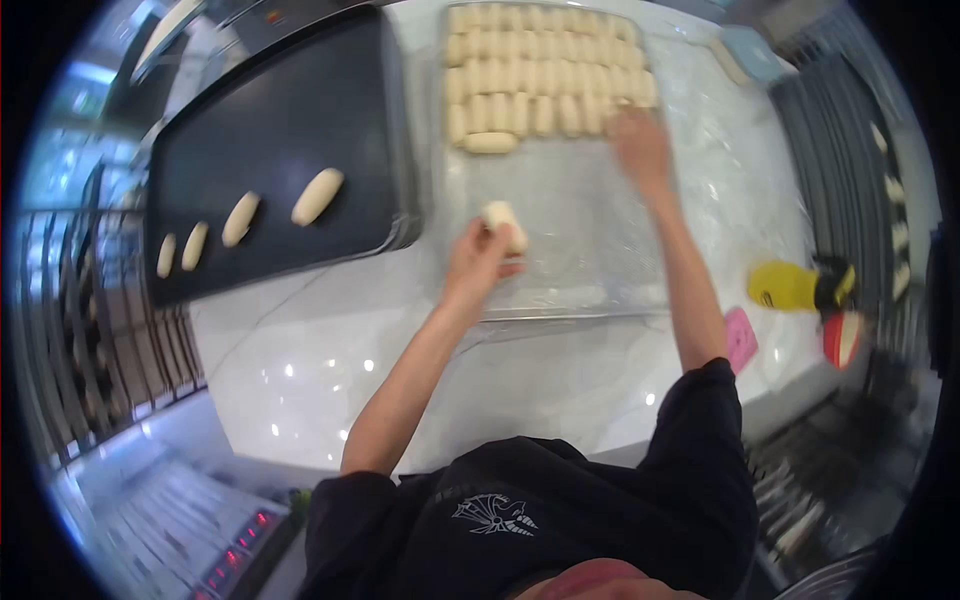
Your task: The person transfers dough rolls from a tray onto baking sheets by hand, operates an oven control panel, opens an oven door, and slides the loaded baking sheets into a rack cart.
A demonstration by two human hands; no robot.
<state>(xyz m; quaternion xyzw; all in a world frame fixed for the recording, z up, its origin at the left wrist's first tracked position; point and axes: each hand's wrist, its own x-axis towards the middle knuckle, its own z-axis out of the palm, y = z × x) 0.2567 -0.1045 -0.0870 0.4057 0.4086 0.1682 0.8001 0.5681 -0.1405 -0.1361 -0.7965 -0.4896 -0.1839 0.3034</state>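
My left hand [478, 262] is closed around a pale dough roll [506, 222], held over the bare near part of a clear-lined tray [570, 240]. Rows of similar dough rolls [550, 75] fill the far part of this tray, and one dough roll [491, 143] lies crosswise at their near left edge. At the right end of the nearest row, my right hand [640, 145] reaches in with its fingertips at the dough. Motion blur hides whether those fingers grip a piece.
To the left, a black baking tray [270, 110] carries several spaced dough rolls [318, 196]. A yellow spray bottle [785, 286] and a pink object [739, 338] lie at the right on the white marble table [320, 380]. Racks of dark trays [840, 150] stand beyond.
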